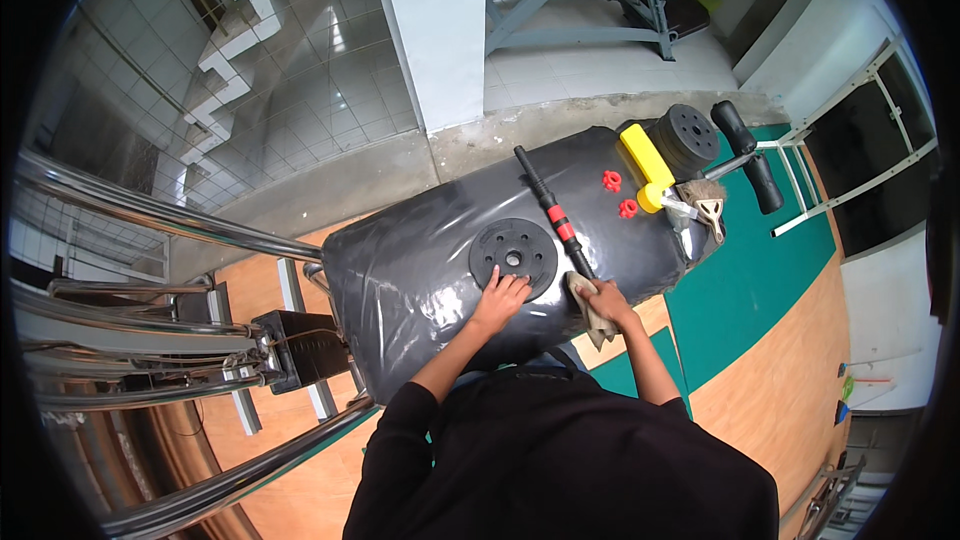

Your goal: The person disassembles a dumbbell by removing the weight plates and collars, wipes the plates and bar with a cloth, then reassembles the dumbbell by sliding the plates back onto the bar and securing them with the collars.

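Note:
A round black weight plate [486, 241] with a centre hole and a ring of smaller holes lies flat on a black plastic-covered padded bench [410, 240]. My left hand [503, 302] rests on the plate's near edge, fingers spread over its surface. My right hand [608, 303] is closed on a crumpled beige cloth [590, 315] at the near end of a dumbbell bar [541, 190]. The bar is black with red bands and lies across the bench, right of the plate. Whether the right fingers also touch the bar is hidden.
Two red collars [612, 180], a yellow bottle [645, 165], stacked black plates [688, 138] and a brush [706, 202] sit at the bench's right end. Beyond are padded rollers [745, 155] and a white metal frame [800, 175]. Chrome rails [180, 210] run along the left.

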`<state>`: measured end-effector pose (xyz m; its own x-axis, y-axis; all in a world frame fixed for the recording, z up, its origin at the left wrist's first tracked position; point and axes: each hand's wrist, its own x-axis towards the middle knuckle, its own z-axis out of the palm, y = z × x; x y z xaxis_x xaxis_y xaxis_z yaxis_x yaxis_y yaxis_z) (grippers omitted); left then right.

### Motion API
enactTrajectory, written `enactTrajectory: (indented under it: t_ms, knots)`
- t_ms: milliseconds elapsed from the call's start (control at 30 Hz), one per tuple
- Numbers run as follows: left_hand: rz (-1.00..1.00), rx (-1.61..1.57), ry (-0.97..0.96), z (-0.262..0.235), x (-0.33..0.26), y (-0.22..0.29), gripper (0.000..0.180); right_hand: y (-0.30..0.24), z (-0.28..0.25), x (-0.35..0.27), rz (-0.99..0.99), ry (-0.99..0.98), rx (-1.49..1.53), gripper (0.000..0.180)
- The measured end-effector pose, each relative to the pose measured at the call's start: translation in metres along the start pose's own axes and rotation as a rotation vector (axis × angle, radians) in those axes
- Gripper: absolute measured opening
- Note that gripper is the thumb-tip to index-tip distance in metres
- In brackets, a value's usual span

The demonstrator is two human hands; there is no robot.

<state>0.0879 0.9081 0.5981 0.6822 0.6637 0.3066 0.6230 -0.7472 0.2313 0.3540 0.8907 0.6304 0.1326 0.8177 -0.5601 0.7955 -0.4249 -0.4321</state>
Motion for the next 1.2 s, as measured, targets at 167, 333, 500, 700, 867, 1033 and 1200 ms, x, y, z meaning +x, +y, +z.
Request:
enactTrajectory:
  t_ms: [167,333,500,700,867,1033,1200]
  knots:
    - [-0.488,-0.316,0.084,-0.029,-0.009,0.001,0.08,0.012,-0.009,0.004,0.055,-0.056,0.193,0.06]
    - [-0.751,-0.585,0.011,-0.01,-0.019,-0.038,0.141,-0.043,-0.024,-0.022,-0.004,0.122,0.053,0.052]
    - [-0.923,-0.559,-0.147,-0.012,0.002,-0.03,0.142,-0.09,0.005,-0.017,-0.308,0.242,-0.067,0.048]
    - [-0.937,-0.544,-0.203,-0.015,-0.004,-0.031,0.138,-0.114,0.066,0.027,-0.907,0.409,-0.615,0.049]
    - [-0.955,-0.557,-0.217,-0.016,-0.002,-0.033,0.137,-0.168,0.039,0.099,-0.711,0.553,-0.591,0.041]
    - [-0.975,-0.546,-0.238,-0.014,-0.005,-0.038,0.137,-0.144,0.077,0.06,-0.861,0.521,-0.632,0.041]
    - [-1.017,-0.557,-0.273,-0.022,-0.007,-0.036,0.137,-0.128,0.065,0.027,-0.953,0.31,-0.602,0.043]
